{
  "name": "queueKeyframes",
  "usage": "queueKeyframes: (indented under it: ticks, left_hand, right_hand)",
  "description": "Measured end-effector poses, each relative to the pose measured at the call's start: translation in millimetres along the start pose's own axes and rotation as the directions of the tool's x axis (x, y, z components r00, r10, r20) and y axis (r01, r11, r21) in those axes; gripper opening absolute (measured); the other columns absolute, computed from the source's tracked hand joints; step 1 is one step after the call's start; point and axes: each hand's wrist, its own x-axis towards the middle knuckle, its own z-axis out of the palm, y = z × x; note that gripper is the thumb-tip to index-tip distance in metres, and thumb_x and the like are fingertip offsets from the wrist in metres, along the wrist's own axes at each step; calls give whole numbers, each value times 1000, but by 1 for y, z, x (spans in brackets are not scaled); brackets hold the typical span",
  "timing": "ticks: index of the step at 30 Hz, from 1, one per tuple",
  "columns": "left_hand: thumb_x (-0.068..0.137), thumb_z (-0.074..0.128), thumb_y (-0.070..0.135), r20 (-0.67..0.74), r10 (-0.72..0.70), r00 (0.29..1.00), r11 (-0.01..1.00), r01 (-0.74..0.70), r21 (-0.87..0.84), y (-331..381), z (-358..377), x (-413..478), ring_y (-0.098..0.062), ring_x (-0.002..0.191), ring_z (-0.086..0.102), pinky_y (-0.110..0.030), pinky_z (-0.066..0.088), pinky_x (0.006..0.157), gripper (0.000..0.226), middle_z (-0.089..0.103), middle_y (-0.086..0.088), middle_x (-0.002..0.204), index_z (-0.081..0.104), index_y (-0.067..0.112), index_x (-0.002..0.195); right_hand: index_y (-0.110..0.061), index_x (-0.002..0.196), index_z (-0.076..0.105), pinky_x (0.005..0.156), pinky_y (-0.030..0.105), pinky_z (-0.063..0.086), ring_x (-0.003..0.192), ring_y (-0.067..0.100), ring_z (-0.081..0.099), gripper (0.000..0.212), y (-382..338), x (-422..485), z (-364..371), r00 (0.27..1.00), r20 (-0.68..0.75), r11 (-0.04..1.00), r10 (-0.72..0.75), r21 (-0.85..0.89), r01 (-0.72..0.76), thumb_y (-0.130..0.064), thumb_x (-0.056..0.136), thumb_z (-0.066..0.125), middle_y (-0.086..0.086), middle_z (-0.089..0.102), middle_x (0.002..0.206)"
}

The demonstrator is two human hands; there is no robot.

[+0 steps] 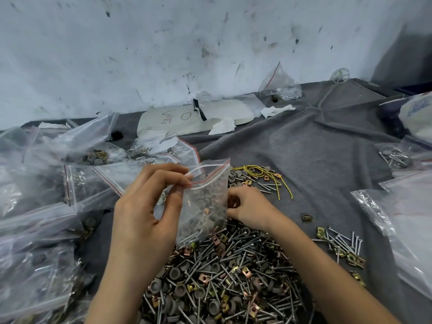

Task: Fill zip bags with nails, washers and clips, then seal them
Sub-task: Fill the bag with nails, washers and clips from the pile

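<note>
Counter (327,148): one heap of filled bags (42,218) on the left, overlapping, at least six, exact count unclear. One big loose pile (233,277) of nails, washers and clips remains, so far from done. One zip bag (205,206) above the pile, part-filled, zip open. Left hand (140,211) pinches its top edge; right hand (250,209) pinches what looks like one clip (236,203) beside it.

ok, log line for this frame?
phase: filling | left hand: pinches zip bag at open mouth | right hand: curled beside bag, grip unclear | bag: part-filled, unsealed | hardware pile: under bag
</note>
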Motion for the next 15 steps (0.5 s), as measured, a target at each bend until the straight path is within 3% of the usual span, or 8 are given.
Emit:
queueKeyframes:
  ticks: [4,7,11,13,15]
  left_hand:
    - [88,48,28,1,8,1000,1000,-8,-8,-1,1,0,-8,105,62,-38,53,85,15,63,16,106,63,25,89]
    - [88,48,28,8,10,1000,1000,-9,-8,-1,1,0,-8,105,62,-35,52,84,15,63,17,106,63,26,89]
    - [88,48,28,32,5,999,1000,-5,-4,0,2,0,-10,106,62,-30,52,82,15,63,15,106,63,26,88]
    - [88,48,28,34,5,999,1000,-4,-10,0,1,0,-13,107,62,-34,52,83,16,63,14,107,63,24,88]
    - [89,48,27,37,11,999,1000,-11,-15,1,2,-1,-15,107,62,-39,53,83,16,64,12,107,64,23,88]
  right_hand:
    - [-20,81,67,67,16,44,80,12,60,11,-4,-2,-3,997,-57,997,-54,60,57,-10,82,67,-2,66,85]
    - [-15,82,68,62,12,43,71,10,57,13,-18,-7,-15,971,-237,964,-32,251,92,-2,82,66,1,67,79]
    - [-15,83,69,76,21,53,80,11,66,14,-49,-32,-48,893,-449,720,-32,610,332,-1,81,68,1,73,82]
    - [-17,84,69,75,20,52,80,8,67,12,-64,-48,-59,862,-494,661,-117,609,438,-5,81,71,-1,75,84]
    - [-19,83,68,73,26,51,74,4,64,13,-76,-59,-62,838,-510,705,-195,521,481,-6,80,72,-5,74,82]
